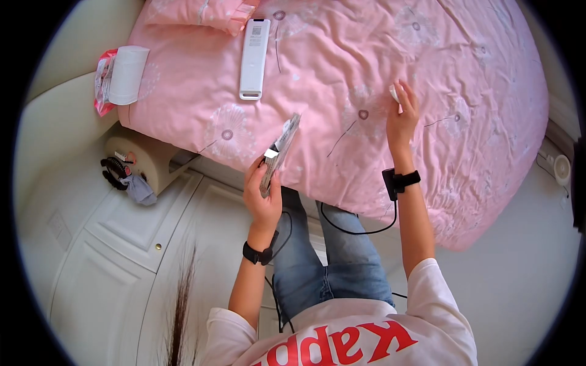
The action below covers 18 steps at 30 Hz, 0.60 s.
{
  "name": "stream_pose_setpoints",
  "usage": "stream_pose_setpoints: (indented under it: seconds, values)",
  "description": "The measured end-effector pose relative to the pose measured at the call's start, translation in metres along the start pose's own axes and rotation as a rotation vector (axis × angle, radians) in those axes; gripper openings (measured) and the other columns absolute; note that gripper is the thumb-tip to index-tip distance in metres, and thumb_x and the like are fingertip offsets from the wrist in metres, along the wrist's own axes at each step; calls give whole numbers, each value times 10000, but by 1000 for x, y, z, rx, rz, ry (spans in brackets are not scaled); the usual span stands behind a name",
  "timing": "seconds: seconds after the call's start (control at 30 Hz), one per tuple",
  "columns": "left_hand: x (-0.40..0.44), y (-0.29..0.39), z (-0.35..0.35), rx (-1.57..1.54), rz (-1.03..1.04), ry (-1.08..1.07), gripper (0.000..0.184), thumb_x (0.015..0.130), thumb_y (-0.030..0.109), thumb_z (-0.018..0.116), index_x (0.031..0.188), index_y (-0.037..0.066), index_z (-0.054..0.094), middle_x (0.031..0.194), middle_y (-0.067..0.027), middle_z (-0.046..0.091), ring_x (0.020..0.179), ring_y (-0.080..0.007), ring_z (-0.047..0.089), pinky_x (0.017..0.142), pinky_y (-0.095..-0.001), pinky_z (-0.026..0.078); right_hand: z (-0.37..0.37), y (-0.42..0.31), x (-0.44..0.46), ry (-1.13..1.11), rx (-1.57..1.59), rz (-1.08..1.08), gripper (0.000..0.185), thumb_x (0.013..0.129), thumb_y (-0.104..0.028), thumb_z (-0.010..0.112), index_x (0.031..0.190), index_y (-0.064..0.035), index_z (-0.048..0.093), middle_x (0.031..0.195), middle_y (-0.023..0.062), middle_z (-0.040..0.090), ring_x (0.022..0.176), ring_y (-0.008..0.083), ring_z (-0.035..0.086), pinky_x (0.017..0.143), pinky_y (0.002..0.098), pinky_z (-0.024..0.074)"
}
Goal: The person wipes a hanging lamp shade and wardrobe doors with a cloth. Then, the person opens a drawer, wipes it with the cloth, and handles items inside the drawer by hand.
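My left hand (265, 198) is closed round the lower end of a thin, flat grey-and-white package (281, 149), held tilted above the near edge of the bed. What is printed on it is too small to read. Over the pink bedding, my right hand (403, 119) has its fingers curled round a small white piece (395, 94), which shows at the fingertips. Between and beyond the hands, a long white box-like object (254, 60) with small print lies on the bedding.
The pink flowered quilt (342, 73) is wrinkled. A pillow (201, 13) lies at its far left. A white roll (128, 74) with pink packaging sits at the left edge. Below it, a beige stand (152, 160) holds dark hair items and a grey cloth. Black cables hang from both wrists.
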<state>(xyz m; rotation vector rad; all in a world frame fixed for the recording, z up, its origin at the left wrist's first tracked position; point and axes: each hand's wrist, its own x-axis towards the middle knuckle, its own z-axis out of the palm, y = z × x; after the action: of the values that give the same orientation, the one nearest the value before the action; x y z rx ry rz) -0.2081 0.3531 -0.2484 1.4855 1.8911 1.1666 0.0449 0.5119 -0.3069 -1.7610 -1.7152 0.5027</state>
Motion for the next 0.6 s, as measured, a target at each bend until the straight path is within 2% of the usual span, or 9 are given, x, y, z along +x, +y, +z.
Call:
stream_pose_setpoints:
  seconds: [0.03,0.1,0.2,0.23,0.3,0.4,0.53,0.57,0.6]
  values:
    - [2,-2,1,18,-3,66,359,798,-34,587,1119,24,436,1118,-206,530,989,-319,554,820,-367,463,10,2,-13,-75,68,84,410,733,103,503,1102,-58,586,1136,122,551,1016,283,529,820,325,447]
    - [2,-6,-2,28,-40,84,362,800,-30,589,1123,20,432,1128,-207,523,1002,-319,545,842,-371,447,21,-11,-56,-285,87,-8,442,692,112,509,1093,-56,586,1199,130,518,1076,321,500,890,353,420]
    - [-2,-16,-6,27,-82,114,386,812,-12,591,1150,3,407,1143,-188,487,1030,-283,505,877,-361,411,7,-47,-147,-785,167,-114,549,626,114,510,1140,-77,547,1271,108,467,1238,315,360,1007,388,332]
    - [-1,-16,-10,40,-88,113,401,821,-3,589,1169,-2,391,1147,-172,466,1036,-257,487,881,-348,406,-6,-57,-171,-938,267,-122,492,650,91,521,1120,-51,551,1220,124,508,1168,316,438,960,381,377]
    - [1,-15,-15,76,-96,117,419,835,23,588,1194,-11,373,1153,-152,440,1048,-222,462,893,-328,393,-27,-44,-230,-1601,527,109,426,689,62,527,1103,-36,553,1146,146,553,1058,324,516,899,380,418]
    - [0,-23,-18,69,-123,128,417,839,29,584,1195,-16,372,1147,-147,434,1054,-219,456,906,-329,385,-49,-62,-218,-1675,629,-10,380,714,54,509,1085,-19,553,1080,165,582,967,336,555,845,384,442]
    - [-4,-25,-19,27,-200,157,413,841,36,585,1194,-23,379,1130,-139,432,1036,-213,471,891,-325,402,-42,-60,-132,-821,254,280,441,699,112,451,1114,-11,535,1164,172,530,1103,335,484,905,359,402]
    - [-5,-25,-20,39,-195,158,414,840,36,585,1195,-24,379,1130,-140,434,1031,-211,475,888,-324,405,-38,-46,-111,-570,207,152,495,690,136,430,1153,-17,515,1196,174,513,1134,322,470,924,352,387]
    - [-6,-25,-20,52,-190,158,416,840,36,586,1195,-24,379,1130,-141,435,1026,-210,478,884,-324,408,-39,-38,-91,-408,139,162,516,685,143,427,1169,-18,507,1209,174,505,1142,322,465,934,354,380]
